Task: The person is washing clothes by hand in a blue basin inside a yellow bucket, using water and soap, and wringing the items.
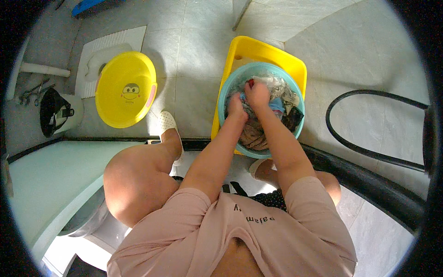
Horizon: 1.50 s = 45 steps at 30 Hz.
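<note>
A round light-blue plastic basin holds wet clothes of several colours. It stands inside a yellow rectangular plastic tub. Both my hands are over the clothes near the basin's middle. My left hand is closed on a grey and blue cloth, its fingers partly hidden. My right hand, just beside it and a little farther off, grips a piece of cloth with a dark red part showing at its fingers. Pale printed cloth and a dark piece lie to the right of my hands.
A yellow round basin with a printed face stands left, beside a white squat toilet. A black hose loops at the right. A dark sill crosses the floor, and a frosted panel is at the left.
</note>
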Available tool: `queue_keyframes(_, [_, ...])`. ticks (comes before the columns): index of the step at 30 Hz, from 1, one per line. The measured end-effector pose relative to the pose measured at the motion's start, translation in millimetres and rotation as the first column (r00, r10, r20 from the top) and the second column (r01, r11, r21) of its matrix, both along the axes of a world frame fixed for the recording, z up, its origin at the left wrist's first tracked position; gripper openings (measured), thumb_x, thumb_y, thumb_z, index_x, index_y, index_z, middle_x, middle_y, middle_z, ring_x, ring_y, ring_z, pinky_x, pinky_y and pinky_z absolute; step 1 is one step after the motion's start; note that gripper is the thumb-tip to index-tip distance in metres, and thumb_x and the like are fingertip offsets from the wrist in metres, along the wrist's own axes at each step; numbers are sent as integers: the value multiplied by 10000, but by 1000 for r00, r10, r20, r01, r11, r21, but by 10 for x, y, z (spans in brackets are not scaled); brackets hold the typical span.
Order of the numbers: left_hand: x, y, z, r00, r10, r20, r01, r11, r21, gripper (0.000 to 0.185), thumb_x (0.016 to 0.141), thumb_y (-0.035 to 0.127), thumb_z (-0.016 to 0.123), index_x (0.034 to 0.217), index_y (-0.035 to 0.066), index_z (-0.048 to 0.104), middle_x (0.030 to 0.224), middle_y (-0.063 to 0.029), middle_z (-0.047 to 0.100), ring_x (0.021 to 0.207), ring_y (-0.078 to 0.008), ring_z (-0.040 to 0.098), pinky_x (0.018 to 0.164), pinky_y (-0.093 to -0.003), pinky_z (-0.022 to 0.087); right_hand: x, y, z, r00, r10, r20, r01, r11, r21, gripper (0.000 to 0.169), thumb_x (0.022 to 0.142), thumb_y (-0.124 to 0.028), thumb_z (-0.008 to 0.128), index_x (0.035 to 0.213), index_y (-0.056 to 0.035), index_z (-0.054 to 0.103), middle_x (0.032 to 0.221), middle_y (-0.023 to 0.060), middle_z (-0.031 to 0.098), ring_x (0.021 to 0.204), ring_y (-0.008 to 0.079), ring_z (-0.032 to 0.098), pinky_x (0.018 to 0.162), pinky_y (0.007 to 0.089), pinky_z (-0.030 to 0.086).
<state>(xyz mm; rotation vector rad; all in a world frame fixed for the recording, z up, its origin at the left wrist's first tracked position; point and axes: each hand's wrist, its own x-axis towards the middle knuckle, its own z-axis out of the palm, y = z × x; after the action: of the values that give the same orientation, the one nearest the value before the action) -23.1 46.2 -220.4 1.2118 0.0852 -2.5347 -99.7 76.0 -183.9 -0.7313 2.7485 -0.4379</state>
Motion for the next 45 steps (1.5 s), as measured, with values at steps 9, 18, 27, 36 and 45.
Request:
queue_keyframes(9, [-62, -37, -34, 987, 130, -98, -116, 984, 139, 246, 771, 219, 524, 936, 44, 576, 946, -107, 606, 847, -293, 586, 775, -433, 483, -522, 161, 14, 965, -152, 215, 175, 980, -92, 305, 810, -288, 615, 952, -19, 630, 899, 207, 646, 887, 359, 617, 782, 432, 483])
queue_keyframes(18, [47, 35, 40, 982, -21, -190, 16, 999, -30, 269, 871, 233, 465, 1030, 37, 556, 1011, -114, 581, 926, -247, 564, 825, -368, 468, 609, 254, 858, 922, 388, -16, -376, 882, -285, 238, 789, -251, 627, 876, -32, 590, 793, 170, 586, 793, 371, 581, 709, 438, 476])
queue_keyframes(27, [-36, 60, -63, 979, -97, 181, 126, 980, -157, 327, 873, 229, 461, 1115, 25, 545, 1103, -116, 573, 935, -280, 564, 793, -428, 479, -202, 19, -78, 1000, 12, 8, -13, 989, 145, 291, 744, -268, 672, 888, -16, 644, 870, 230, 633, 833, 385, 613, 731, 459, 498])
queue_keyframes(36, [64, -75, -1, 976, 142, -164, -133, 989, 68, 384, 860, 303, 483, 1154, 59, 520, 1121, -104, 560, 982, -287, 547, 858, -434, 453, -376, 86, 619, 789, -230, 570, 366, 921, -134, 289, 790, -199, 666, 980, 14, 617, 835, 61, 648, 743, 182, 586, 694, 327, 478])
queue_keyframes(45, [53, 30, -85, 835, 64, -546, -67, 998, 14, 391, 886, 345, 462, 1145, 59, 530, 1117, -106, 569, 1002, -282, 542, 882, -391, 445, 473, 305, 630, 918, 396, -30, -397, 910, -122, 218, 796, -273, 609, 860, -66, 585, 810, 186, 626, 767, 390, 606, 674, 484, 484])
